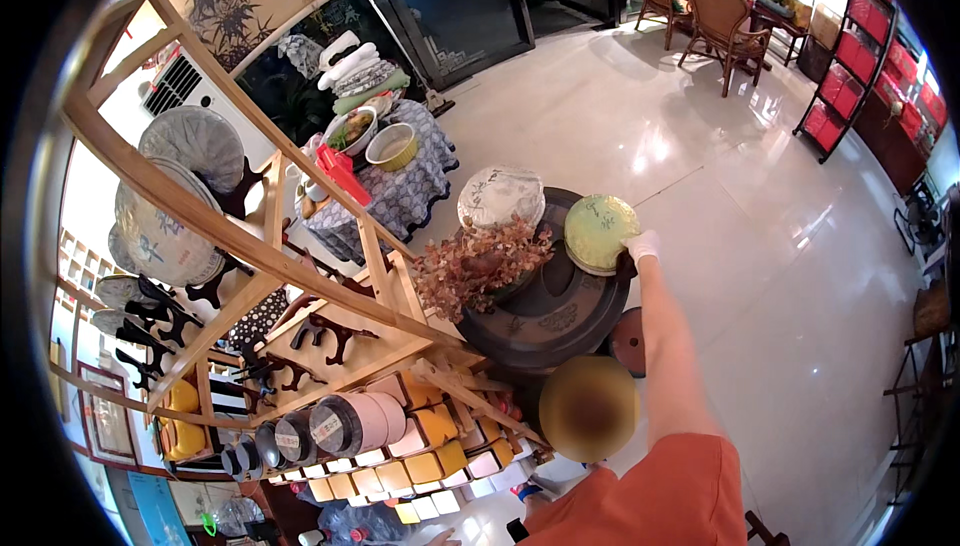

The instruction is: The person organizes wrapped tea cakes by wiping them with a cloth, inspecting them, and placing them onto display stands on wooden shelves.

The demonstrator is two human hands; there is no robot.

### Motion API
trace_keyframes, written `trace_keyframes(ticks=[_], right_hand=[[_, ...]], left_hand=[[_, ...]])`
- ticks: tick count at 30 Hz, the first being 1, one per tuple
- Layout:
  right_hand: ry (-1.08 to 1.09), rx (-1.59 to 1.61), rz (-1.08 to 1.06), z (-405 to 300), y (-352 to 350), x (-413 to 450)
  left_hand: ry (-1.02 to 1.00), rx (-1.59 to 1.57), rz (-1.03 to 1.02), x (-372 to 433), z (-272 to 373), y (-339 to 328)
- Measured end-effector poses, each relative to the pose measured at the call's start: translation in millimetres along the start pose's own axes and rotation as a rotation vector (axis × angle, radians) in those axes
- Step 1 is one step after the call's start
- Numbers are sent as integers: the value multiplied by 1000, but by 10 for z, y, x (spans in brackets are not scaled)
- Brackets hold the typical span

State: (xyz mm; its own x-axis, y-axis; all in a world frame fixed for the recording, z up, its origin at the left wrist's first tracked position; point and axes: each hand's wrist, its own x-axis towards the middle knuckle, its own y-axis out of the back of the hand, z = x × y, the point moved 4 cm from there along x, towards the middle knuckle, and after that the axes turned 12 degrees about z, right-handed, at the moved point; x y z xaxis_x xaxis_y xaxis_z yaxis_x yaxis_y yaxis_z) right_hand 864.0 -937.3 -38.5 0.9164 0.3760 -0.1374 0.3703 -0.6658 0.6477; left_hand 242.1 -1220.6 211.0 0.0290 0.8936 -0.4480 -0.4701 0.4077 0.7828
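My right hand [641, 246], which looks pale-gloved, grips the right edge of a round green-gold wrapped disc [600, 229] bearing writing. The disc is over the right side of a dark round carved table [547, 336]; a small dark piece shows under my fingers, possibly a stand. To its left, on the far side of the table, a white wrapped disc [501, 197] with writing leans tilted. Dried reddish-brown flowers [487, 265] stand between me and that white disc. Only the fingertips of my left hand [444, 538] show, at the bottom edge, and what they touch is hidden.
Left, a curved wooden shelf frame [247, 235] holds large wrapped discs [169, 227], dark display stands [330, 336] and round canisters [360, 422]. Bowls [391, 147] sit on a cloth-covered table [420, 171]. A reddish round stool [628, 340] and a blurred round patch lie near my arm. Rattan chairs [720, 17] stand far off.
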Motion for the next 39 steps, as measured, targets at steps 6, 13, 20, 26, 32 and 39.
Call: trace_keyframes(ticks=[6, 13, 20, 26, 32, 39], right_hand=[[-202, 258, -477, -325, 398, -475], [-38, 542, -689, -137, 1013, -1326], [1189, -306, -1057, -2013, 2636, -3232], [1471, -180, -900, -3116, 2878, -4676], [720, 372, -1236, -2940, 2551, -5412], [1288, 179, -730, -4249, 2511, -6200]], left_hand=[[21, 102, -51, 22, 247, -60], [-421, 138, 200, 125, 470, 33], [-898, -352, 310, 683, 1717, 674], [-533, -886, -90, 451, 946, 1352], [-565, -1720, 204, 287, 213, 1789], [-925, -1476, 390, 386, -60, 2792]])
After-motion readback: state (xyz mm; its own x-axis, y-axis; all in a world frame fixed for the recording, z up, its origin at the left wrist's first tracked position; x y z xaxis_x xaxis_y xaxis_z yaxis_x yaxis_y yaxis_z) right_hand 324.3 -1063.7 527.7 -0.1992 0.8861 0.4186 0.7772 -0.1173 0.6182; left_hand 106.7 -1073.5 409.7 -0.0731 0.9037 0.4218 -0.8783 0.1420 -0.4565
